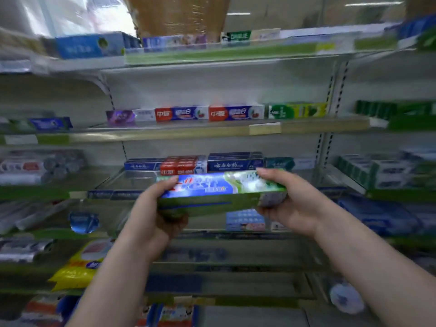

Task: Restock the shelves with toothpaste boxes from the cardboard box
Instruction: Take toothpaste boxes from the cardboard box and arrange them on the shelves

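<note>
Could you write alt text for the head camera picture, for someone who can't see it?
A left hand and a right hand hold a green and blue toothpaste box by its two ends, in front of shop shelves stocked with other toothpaste boxes. The picture is motion-blurred.

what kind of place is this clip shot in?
Most likely a shop's toothpaste aisle: tiered shelves with a price label on the edge strip, rows of boxed toothpaste facing out, and the left hand and right hand holding a green-and-blue toothpaste box.
</note>
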`<state>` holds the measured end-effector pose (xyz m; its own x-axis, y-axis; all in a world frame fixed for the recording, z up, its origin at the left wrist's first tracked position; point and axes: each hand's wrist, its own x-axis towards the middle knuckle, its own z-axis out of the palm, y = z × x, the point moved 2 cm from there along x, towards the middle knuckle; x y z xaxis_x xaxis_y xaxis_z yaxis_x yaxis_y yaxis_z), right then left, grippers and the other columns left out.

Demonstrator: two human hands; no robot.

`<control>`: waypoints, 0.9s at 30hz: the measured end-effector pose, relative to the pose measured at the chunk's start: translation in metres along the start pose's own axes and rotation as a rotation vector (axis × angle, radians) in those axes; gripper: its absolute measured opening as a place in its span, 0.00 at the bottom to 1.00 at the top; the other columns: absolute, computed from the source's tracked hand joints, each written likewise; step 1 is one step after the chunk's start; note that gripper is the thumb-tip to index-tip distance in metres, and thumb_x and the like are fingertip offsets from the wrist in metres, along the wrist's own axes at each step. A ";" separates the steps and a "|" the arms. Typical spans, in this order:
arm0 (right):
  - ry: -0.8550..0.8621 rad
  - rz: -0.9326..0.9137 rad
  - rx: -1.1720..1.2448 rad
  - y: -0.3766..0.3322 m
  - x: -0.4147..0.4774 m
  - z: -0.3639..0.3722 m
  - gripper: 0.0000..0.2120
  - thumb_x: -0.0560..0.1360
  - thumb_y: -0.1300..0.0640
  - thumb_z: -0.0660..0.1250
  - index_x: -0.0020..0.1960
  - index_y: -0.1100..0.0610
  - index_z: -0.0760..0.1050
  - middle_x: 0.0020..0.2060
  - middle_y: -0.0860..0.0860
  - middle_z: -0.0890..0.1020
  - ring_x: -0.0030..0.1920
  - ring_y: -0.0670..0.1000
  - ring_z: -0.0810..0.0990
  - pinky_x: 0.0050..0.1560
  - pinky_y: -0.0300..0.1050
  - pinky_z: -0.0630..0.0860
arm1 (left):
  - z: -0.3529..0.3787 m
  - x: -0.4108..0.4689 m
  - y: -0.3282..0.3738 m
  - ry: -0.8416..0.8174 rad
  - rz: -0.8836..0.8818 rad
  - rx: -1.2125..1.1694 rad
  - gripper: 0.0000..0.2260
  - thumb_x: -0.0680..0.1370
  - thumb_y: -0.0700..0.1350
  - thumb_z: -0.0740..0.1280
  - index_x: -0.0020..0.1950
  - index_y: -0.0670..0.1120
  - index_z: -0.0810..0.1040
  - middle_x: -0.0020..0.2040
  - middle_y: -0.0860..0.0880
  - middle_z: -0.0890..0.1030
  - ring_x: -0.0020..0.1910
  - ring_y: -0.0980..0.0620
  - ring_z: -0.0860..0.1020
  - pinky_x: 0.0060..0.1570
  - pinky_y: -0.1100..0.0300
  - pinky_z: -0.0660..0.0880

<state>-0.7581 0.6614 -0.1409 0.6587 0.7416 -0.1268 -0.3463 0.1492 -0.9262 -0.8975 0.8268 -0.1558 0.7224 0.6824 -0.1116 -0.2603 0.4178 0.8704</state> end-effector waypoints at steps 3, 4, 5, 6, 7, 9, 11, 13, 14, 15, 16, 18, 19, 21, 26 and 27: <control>0.017 -0.071 0.002 -0.036 -0.011 -0.011 0.09 0.68 0.53 0.71 0.47 0.54 0.78 0.44 0.56 0.81 0.42 0.54 0.78 0.43 0.46 0.72 | 0.033 0.000 0.021 -0.058 0.029 0.020 0.02 0.74 0.47 0.66 0.42 0.50 0.77 0.39 0.49 0.80 0.36 0.53 0.76 0.37 0.60 0.72; 0.022 -0.099 0.002 -0.048 -0.017 -0.018 0.06 0.70 0.53 0.70 0.46 0.53 0.78 0.44 0.55 0.81 0.41 0.53 0.78 0.43 0.46 0.73 | 0.046 0.000 0.024 -0.088 0.033 0.022 0.02 0.74 0.47 0.66 0.43 0.51 0.78 0.39 0.49 0.81 0.37 0.53 0.77 0.36 0.61 0.73; 0.022 -0.113 -0.001 -0.054 -0.021 -0.023 0.05 0.70 0.53 0.69 0.45 0.53 0.78 0.42 0.55 0.82 0.40 0.53 0.79 0.42 0.46 0.73 | 0.054 0.000 0.025 -0.108 0.036 0.026 0.02 0.74 0.47 0.66 0.44 0.51 0.78 0.39 0.49 0.81 0.37 0.53 0.78 0.35 0.61 0.74; 0.028 -0.115 -0.002 -0.059 -0.027 -0.028 0.06 0.71 0.53 0.69 0.46 0.53 0.78 0.41 0.54 0.82 0.39 0.52 0.79 0.42 0.45 0.73 | 0.063 -0.002 0.024 -0.126 0.033 0.030 0.02 0.74 0.47 0.67 0.43 0.51 0.78 0.39 0.49 0.82 0.37 0.53 0.78 0.34 0.62 0.75; 0.042 -0.118 -0.007 -0.066 -0.033 -0.036 0.07 0.71 0.53 0.68 0.47 0.54 0.78 0.41 0.54 0.82 0.39 0.52 0.80 0.41 0.45 0.74 | 0.074 -0.003 0.023 -0.141 0.026 0.034 0.02 0.74 0.47 0.67 0.43 0.51 0.79 0.38 0.49 0.82 0.36 0.53 0.78 0.34 0.61 0.75; 0.076 -0.119 -0.004 -0.074 -0.044 -0.049 0.09 0.69 0.53 0.69 0.48 0.56 0.78 0.42 0.55 0.82 0.39 0.52 0.79 0.41 0.45 0.73 | 0.093 -0.002 0.018 -0.149 0.000 0.027 0.03 0.74 0.46 0.67 0.41 0.50 0.79 0.36 0.49 0.82 0.37 0.52 0.78 0.36 0.59 0.73; 0.119 -0.121 0.006 -0.083 -0.053 -0.061 0.10 0.68 0.54 0.70 0.47 0.56 0.78 0.42 0.56 0.81 0.40 0.53 0.78 0.41 0.45 0.72 | 0.113 -0.003 0.013 -0.172 -0.026 0.024 0.02 0.73 0.46 0.68 0.42 0.50 0.80 0.38 0.48 0.82 0.39 0.51 0.77 0.38 0.58 0.72; 0.158 -0.146 0.012 -0.099 -0.062 -0.079 0.11 0.66 0.54 0.70 0.46 0.56 0.78 0.42 0.56 0.82 0.40 0.53 0.78 0.42 0.45 0.72 | 0.140 -0.004 0.010 -0.216 -0.046 0.026 0.02 0.74 0.46 0.68 0.43 0.50 0.80 0.37 0.48 0.82 0.39 0.51 0.77 0.38 0.58 0.71; 0.172 -0.155 0.012 -0.105 -0.066 -0.085 0.12 0.64 0.53 0.71 0.46 0.56 0.78 0.41 0.55 0.82 0.39 0.53 0.79 0.42 0.46 0.72 | 0.149 -0.004 0.008 -0.229 -0.051 0.029 0.02 0.74 0.47 0.68 0.42 0.49 0.80 0.35 0.48 0.82 0.38 0.51 0.77 0.38 0.58 0.71; 0.186 -0.164 0.006 -0.111 -0.070 -0.091 0.14 0.63 0.53 0.71 0.46 0.57 0.78 0.40 0.55 0.82 0.38 0.53 0.79 0.41 0.46 0.72 | 0.159 -0.005 0.007 -0.244 -0.054 0.032 0.03 0.74 0.47 0.68 0.41 0.49 0.80 0.34 0.48 0.82 0.37 0.51 0.77 0.38 0.58 0.71; 0.195 -0.177 -0.001 -0.118 -0.074 -0.096 0.14 0.62 0.53 0.71 0.46 0.57 0.78 0.39 0.55 0.82 0.38 0.53 0.79 0.41 0.46 0.72 | 0.169 -0.006 0.007 -0.265 -0.056 0.034 0.03 0.74 0.47 0.69 0.41 0.49 0.80 0.35 0.48 0.82 0.37 0.51 0.77 0.38 0.58 0.71; 0.211 -0.210 -0.008 -0.133 -0.080 -0.102 0.14 0.62 0.53 0.70 0.46 0.57 0.78 0.38 0.55 0.83 0.37 0.52 0.79 0.41 0.46 0.71 | 0.186 -0.006 0.011 -0.299 -0.053 0.039 0.03 0.74 0.47 0.69 0.41 0.49 0.80 0.37 0.48 0.81 0.38 0.51 0.77 0.37 0.59 0.71; 0.217 -0.228 -0.010 -0.140 -0.082 -0.104 0.14 0.62 0.53 0.70 0.46 0.57 0.78 0.37 0.55 0.83 0.36 0.52 0.79 0.41 0.46 0.71 | 0.194 -0.006 0.014 -0.311 -0.044 0.036 0.03 0.74 0.47 0.69 0.41 0.49 0.81 0.38 0.48 0.81 0.37 0.51 0.77 0.36 0.59 0.71; 0.218 -0.255 -0.013 -0.150 -0.084 -0.105 0.14 0.62 0.53 0.69 0.47 0.56 0.78 0.37 0.55 0.83 0.36 0.52 0.80 0.40 0.45 0.71 | 0.204 -0.006 0.020 -0.322 -0.023 0.028 0.04 0.74 0.47 0.68 0.41 0.49 0.80 0.37 0.48 0.82 0.36 0.52 0.77 0.35 0.59 0.71; 0.221 -0.297 -0.006 -0.169 -0.087 -0.102 0.14 0.62 0.53 0.70 0.46 0.57 0.78 0.40 0.56 0.82 0.39 0.53 0.79 0.41 0.45 0.72 | 0.219 -0.007 0.038 -0.339 0.030 0.032 0.10 0.73 0.47 0.68 0.32 0.49 0.82 0.35 0.49 0.82 0.37 0.51 0.77 0.37 0.59 0.70; 0.224 -0.314 0.007 -0.174 -0.088 -0.102 0.13 0.62 0.53 0.71 0.45 0.57 0.78 0.39 0.56 0.82 0.38 0.53 0.79 0.40 0.45 0.71 | 0.224 -0.007 0.043 -0.343 0.034 0.030 0.12 0.73 0.47 0.69 0.30 0.49 0.83 0.34 0.49 0.82 0.37 0.51 0.77 0.37 0.59 0.70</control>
<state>-0.6875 0.5039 -0.0049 0.8627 0.4980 0.0878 -0.1084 0.3518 -0.9298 -0.7704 0.7061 -0.0104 0.8885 0.4516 0.0809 -0.2722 0.3770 0.8853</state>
